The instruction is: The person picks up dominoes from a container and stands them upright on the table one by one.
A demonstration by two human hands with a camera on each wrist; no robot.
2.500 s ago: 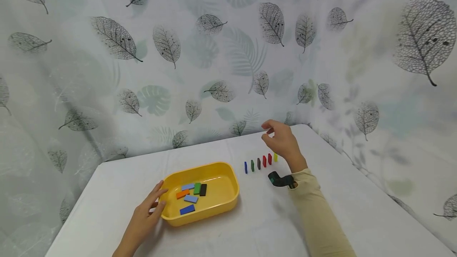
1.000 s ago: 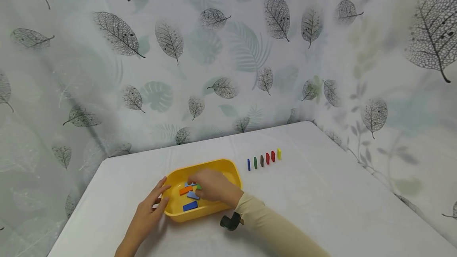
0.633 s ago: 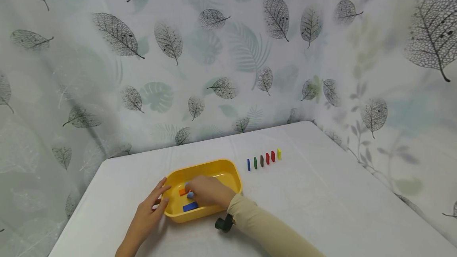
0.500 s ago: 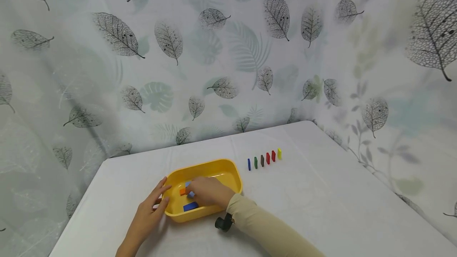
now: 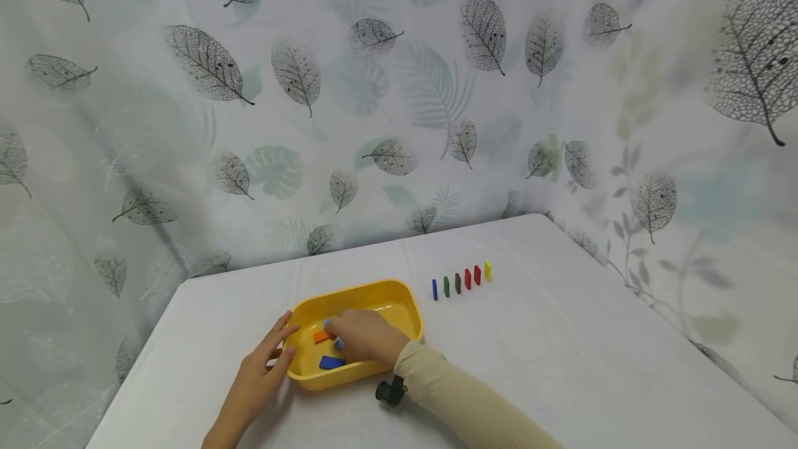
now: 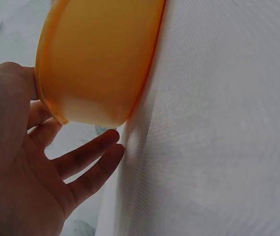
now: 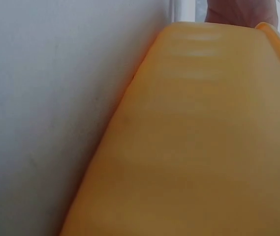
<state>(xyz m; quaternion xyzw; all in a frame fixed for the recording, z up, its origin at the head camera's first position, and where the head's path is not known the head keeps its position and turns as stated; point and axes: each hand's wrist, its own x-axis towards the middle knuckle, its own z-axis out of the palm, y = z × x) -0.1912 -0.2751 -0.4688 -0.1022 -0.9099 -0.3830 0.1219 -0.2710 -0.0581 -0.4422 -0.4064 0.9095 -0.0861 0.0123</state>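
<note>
A yellow plastic tray (image 5: 405,303) sits on the table with small coloured domino blocks inside. My left hand (image 5: 258,369) rests at its left end, thumb and forefinger over the rim; in the left wrist view the lower fingers (image 6: 88,157) stretch loosely beside the tray wall (image 6: 98,64). Inside the tray, my right hand (image 5: 368,335) reaches down with bent fingers among the blocks. A light blue block (image 5: 339,344) shows right at its fingertips; I cannot tell whether it is pinched. An orange block (image 5: 321,337) and a dark blue block (image 5: 332,362) lie nearby. The palm hides other blocks.
Beyond the tray's right side stands a row of upright dominoes: blue (image 5: 435,289), green (image 5: 446,287), brown (image 5: 458,283), two red (image 5: 468,279) and yellow (image 5: 488,271). The white-covered table (image 5: 530,338) ends at a leaf-patterned curtain (image 5: 374,109).
My right hand has come from above the row's yellow end down into the tray, and its fingers have shifted blocks there. The dark blue block has turned slightly. My left hand stays at the rim.
</note>
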